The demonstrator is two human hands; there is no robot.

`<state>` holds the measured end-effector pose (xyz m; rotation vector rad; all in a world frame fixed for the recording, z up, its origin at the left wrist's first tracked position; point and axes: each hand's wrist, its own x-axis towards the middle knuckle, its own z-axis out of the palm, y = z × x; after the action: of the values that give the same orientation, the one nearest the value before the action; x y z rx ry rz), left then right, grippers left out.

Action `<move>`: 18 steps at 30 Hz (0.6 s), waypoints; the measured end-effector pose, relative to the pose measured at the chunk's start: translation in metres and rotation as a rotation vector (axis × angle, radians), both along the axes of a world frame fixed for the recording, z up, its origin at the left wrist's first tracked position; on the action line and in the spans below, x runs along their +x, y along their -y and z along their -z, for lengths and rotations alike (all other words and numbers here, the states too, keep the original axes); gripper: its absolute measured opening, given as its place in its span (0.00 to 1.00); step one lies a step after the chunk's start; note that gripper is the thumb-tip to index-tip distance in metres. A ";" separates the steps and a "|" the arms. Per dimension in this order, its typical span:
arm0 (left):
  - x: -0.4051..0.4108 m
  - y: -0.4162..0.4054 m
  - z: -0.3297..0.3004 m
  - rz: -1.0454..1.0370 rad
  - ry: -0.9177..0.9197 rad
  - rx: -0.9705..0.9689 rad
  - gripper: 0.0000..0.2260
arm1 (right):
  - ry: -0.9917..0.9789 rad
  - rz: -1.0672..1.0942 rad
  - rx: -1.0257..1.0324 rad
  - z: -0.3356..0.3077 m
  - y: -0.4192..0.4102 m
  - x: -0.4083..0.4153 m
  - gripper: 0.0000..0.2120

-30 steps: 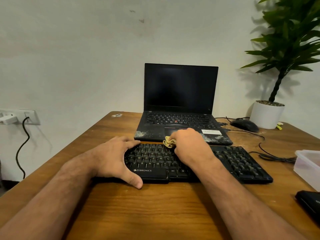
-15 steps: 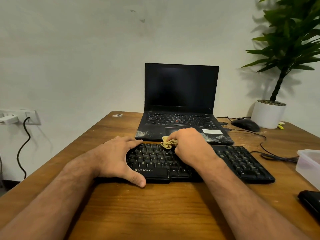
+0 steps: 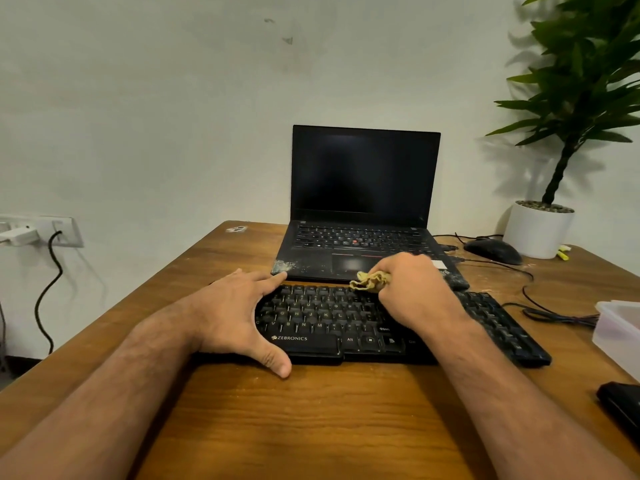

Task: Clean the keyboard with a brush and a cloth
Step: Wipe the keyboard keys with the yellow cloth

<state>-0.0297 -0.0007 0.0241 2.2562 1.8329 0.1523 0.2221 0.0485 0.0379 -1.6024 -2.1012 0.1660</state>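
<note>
A black Zebronics keyboard [image 3: 322,317] lies across the wooden table in front of me. My left hand [image 3: 235,313] rests on the keyboard's left end, fingers straight along the far edge and thumb along the near edge. My right hand [image 3: 412,289] grips a crumpled yellowish cloth [image 3: 369,281] and holds it on the upper key rows right of the middle. The hand hides part of the keys. No brush is in view.
An open black laptop [image 3: 360,209] with dusty front corners stands just behind the keyboard. A black mouse [image 3: 493,251], its cable and a white potted plant [image 3: 538,233] sit at the back right. A clear plastic box [image 3: 620,327] and a dark object [image 3: 620,407] lie at the right edge.
My right hand has slid the cloth to the right along the top of the keyboard. My left hand has stayed in place.
</note>
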 end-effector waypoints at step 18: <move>0.005 0.003 -0.002 0.013 -0.024 0.037 0.63 | 0.047 -0.375 -0.033 0.007 0.028 -0.038 0.09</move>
<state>-0.0243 -0.0038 0.0262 2.3040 1.8424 0.1593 0.1839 0.0206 0.0306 -1.2242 -2.4302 0.2909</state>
